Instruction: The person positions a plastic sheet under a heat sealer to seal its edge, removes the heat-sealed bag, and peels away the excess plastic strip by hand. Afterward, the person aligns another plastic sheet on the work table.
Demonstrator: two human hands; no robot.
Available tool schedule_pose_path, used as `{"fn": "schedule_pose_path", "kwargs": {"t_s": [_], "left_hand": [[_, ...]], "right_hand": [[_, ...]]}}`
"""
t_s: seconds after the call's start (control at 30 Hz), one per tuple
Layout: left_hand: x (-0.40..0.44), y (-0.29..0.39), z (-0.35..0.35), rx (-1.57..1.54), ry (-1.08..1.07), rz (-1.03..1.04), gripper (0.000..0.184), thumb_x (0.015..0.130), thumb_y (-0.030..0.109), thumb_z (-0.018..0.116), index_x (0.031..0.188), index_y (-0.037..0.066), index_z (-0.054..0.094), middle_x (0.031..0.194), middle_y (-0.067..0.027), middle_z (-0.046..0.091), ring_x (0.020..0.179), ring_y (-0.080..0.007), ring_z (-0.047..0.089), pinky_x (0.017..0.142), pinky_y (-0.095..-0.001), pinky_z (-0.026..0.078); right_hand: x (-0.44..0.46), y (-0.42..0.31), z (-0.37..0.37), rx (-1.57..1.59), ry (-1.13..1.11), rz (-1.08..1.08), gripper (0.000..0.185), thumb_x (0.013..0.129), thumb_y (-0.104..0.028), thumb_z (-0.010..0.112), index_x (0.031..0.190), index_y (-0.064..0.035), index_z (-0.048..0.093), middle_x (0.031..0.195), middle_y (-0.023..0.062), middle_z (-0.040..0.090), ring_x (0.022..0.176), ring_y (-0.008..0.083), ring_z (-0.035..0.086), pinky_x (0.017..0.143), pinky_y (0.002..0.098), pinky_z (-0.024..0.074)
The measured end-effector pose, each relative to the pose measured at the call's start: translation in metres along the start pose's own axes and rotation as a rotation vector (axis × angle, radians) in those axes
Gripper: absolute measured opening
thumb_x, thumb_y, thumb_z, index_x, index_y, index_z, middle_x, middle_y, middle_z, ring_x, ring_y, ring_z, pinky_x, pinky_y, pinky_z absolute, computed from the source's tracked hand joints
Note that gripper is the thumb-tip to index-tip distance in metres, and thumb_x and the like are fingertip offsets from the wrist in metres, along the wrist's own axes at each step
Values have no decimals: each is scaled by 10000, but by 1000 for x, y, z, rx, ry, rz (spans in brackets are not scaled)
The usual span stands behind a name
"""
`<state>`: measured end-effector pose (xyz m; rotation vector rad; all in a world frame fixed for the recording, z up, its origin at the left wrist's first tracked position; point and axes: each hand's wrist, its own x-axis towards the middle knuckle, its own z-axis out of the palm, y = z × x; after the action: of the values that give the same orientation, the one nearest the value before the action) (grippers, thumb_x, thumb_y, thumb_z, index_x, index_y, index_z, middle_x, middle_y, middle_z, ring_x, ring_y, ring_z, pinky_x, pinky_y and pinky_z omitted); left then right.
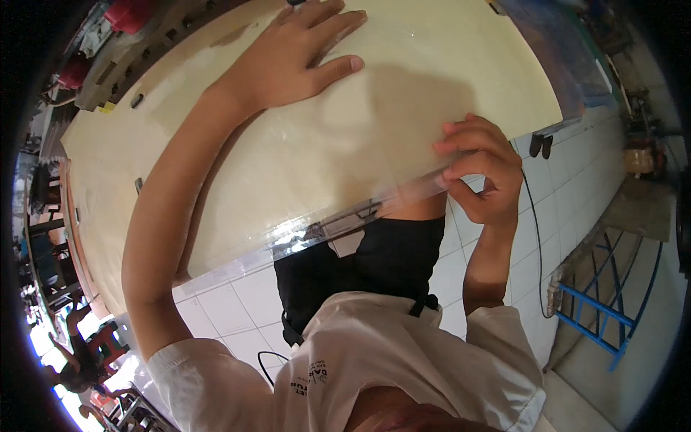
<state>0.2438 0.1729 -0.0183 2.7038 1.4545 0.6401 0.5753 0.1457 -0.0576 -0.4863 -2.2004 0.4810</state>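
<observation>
Along the near edge of the cream-topped bench (288,165), in the head view, a strip of clear film (295,239) is seen overhanging toward the person's lap. Its rim, right of the strip's middle, is pinched between thumb and forefinger of the right hand (484,169), the other fingers being curled above the bench. Toward the far edge, the left hand (306,61) is laid open and palm down, with its fingers spread; the left forearm is stretched across the left part. Open room is left between the hands, and tiled floor (536,216) is seen beyond the right hand. The blue metal frame (604,309) is stood well apart from it.
</observation>
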Motion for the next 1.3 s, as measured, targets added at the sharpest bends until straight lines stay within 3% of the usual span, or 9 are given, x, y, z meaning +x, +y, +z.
{"fn": "schedule_pose_path", "kwargs": {"t_s": [0.2,0.3,0.4,0.6,0.7,0.9,0.97,1.17,1.3], "left_hand": [[-3,-6,21,-68,111,-48,586,1012,395,584,1483,58,497,1456,-254,507,1370,-416,474,1160,-492,382],[-4,-3,19,15,223,-21,480,1001,347,588,1363,33,554,1298,-237,559,1237,-411,540,1050,-474,457],[-8,4,9,102,208,-10,275,961,286,572,1028,19,585,1010,-205,589,928,-431,606,819,-529,506],[-9,8,10,209,123,-39,319,966,306,545,858,18,631,818,-186,640,745,-416,655,689,-526,537],[-15,14,7,250,131,-73,324,962,303,551,831,21,643,796,-174,654,712,-413,662,676,-511,552],[-55,45,-18,221,58,-153,281,955,288,571,905,31,675,827,-166,673,740,-405,671,745,-508,558],[-82,51,-19,178,324,15,253,933,277,620,978,40,697,849,-146,686,757,-384,672,833,-497,540],[-174,47,-85,161,247,-272,192,924,222,654,898,46,729,844,-133,719,779,-310,697,831,-420,527],[-241,-22,-135,257,420,-833,260,925,281,646,948,56,774,927,-151,763,843,-313,739,742,-412,577]], "right_hand": [[4,4,-8,199,15,104,212,746,-5,831,820,-86,650,967,103,760,995,264,721,997,449,509],[4,1,-8,318,54,234,171,825,-5,801,865,-52,641,945,114,748,942,221,713,947,383,525],[14,5,-13,457,87,387,107,911,-28,744,927,-30,638,927,108,736,899,176,698,886,324,532],[63,48,-43,604,213,640,133,984,-140,694,966,-19,641,887,79,714,762,146,673,719,284,539],[97,104,-69,489,323,651,185,965,-173,725,1035,-13,662,877,63,716,704,149,662,665,297,537],[157,181,-100,-151,761,570,291,947,-192,751,1167,-8,702,1076,100,720,967,192,671,777,320,555],[179,163,-87,-232,843,420,296,951,-193,748,1175,-5,704,1111,101,715,1015,188,660,816,309,549],[176,-4,29,-24,12,-20,196,958,-121,700,1129,-26,707,1005,74,733,863,153,678,807,327,540],[175,-70,84,-39,-324,-197,198,937,-103,650,1108,-16,700,985,162,711,863,334,706,794,391,560]]}}
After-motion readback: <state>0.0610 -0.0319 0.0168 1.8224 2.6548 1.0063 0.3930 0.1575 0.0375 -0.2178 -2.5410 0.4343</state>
